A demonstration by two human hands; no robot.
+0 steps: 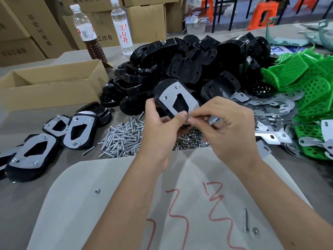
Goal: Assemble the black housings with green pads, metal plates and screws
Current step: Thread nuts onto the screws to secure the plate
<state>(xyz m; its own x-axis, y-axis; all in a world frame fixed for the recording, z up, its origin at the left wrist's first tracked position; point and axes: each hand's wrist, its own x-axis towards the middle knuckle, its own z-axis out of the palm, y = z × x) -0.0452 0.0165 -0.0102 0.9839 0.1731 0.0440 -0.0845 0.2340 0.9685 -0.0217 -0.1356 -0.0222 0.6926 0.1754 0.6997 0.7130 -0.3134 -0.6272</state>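
Note:
My left hand (160, 127) grips a black housing (163, 89) held up over the table, a metal plate (187, 100) lying on its face with two screw ends showing. My right hand (227, 127) pinches something small at the plate's near end; the fingers hide what it is. Below lie a pile of screws (124, 136) and a heap of nuts (192, 138). Behind them sit loose black housings (189, 60), green pads (310, 83) and metal plates (273, 109). Three assembled housings (75, 130) lie at the left.
An open cardboard box (52, 83) stands at the left, two bottles (86, 31) behind it. A pale sheet with red marks (180, 213) covers the near table, carrying a loose screw (245, 221) and two nuts (97, 191). Cartons stack up at the back.

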